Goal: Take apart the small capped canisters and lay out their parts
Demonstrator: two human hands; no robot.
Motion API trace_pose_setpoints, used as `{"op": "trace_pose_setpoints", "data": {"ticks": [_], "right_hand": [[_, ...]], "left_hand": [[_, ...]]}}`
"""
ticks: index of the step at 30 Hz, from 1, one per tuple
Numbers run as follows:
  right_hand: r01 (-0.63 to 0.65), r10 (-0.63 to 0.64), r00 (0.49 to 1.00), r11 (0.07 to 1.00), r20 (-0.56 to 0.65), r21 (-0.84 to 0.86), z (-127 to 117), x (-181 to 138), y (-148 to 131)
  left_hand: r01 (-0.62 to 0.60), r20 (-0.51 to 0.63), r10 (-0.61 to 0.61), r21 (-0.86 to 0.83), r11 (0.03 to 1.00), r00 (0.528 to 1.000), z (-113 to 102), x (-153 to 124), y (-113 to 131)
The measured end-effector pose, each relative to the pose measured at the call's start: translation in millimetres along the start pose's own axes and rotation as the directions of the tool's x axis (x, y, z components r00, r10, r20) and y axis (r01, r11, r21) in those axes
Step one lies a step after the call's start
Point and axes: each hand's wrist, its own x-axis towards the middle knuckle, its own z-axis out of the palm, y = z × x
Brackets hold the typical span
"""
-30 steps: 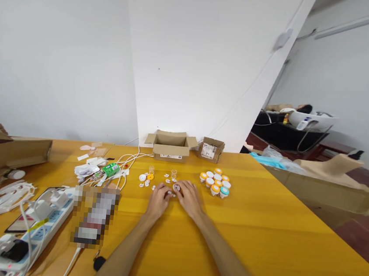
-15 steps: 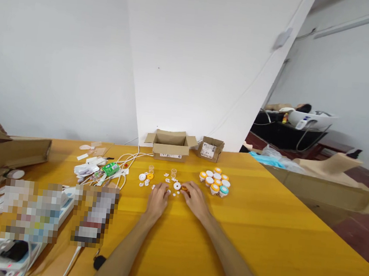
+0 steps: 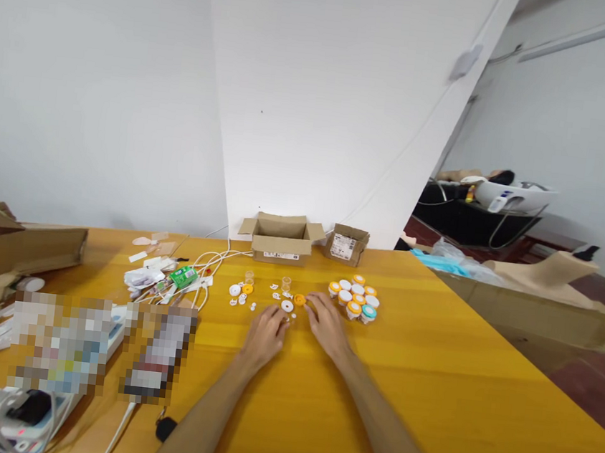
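Observation:
My left hand (image 3: 265, 334) rests low over the table, fingers bent and drawn together beside small white discs (image 3: 294, 316). Whatever its fingertips hold is too small to make out. Just beyond them lies a round white lid (image 3: 287, 305) with a hole in its middle. To its right is an orange lid (image 3: 300, 300), lying flat. My right hand (image 3: 325, 324) is open, its fingertips right at the orange lid's edge. Behind stand two small clear cups, one at the centre (image 3: 286, 283) and one further left (image 3: 249, 277). White spotted pieces (image 3: 276, 296) lie scattered between.
Several capped cups (image 3: 357, 298) with white, orange and teal lids cluster right of my hands. Two cardboard boxes, an open one (image 3: 279, 247) and a smaller one (image 3: 346, 245), stand against the wall. Cables, a phone (image 3: 162, 352) and a power strip (image 3: 75, 383) lie left.
My left hand has slid right, uncovering small white discs on its left. My right hand has released the orange lid, now flat on the table. A co-worker's hand at far left has drawn back.

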Motion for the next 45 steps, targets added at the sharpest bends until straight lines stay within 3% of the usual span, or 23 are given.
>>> {"op": "trace_pose_setpoints", "data": {"ticks": [8,14,19,24,29,34,41,45], "right_hand": [[-0.028,-0.002,0.996,0.935,-0.085,-0.354,-35,15,23],[-0.091,0.088,0.996,0.872,-0.03,-0.481,-38,28,52],[-0.119,0.18,0.981,0.865,0.079,-0.487,-36,42,63],[-0.139,0.199,0.976,0.88,0.086,-0.454,-37,43,60],[-0.086,0.133,0.989,0.884,0.071,-0.46,-42,40,60],[-0.046,0.111,0.988,0.871,0.105,-0.489,-47,34,61],[0.037,0.016,0.997,0.792,0.081,-0.61,-58,13,65],[0.099,-0.061,0.995,0.765,0.081,-0.636,-68,0,72]], "left_hand": [[-0.098,-0.024,0.1,0.079,0.992,0.995,0,-1,-1],[-0.121,0.007,0.121,0.145,0.982,0.993,-2,-3,8],[-0.138,0.051,0.132,0.136,0.981,0.99,6,-7,10],[-0.04,0.076,0.029,0.15,0.988,0.997,17,-3,9],[0.069,0.052,-0.078,0.158,0.985,0.996,27,12,6],[0.088,0.029,-0.094,0.166,0.982,0.995,33,28,1],[0.161,0.177,-0.244,0.384,0.909,0.953,22,45,11],[0.158,0.195,-0.262,0.429,0.889,0.945,19,52,14]]}}
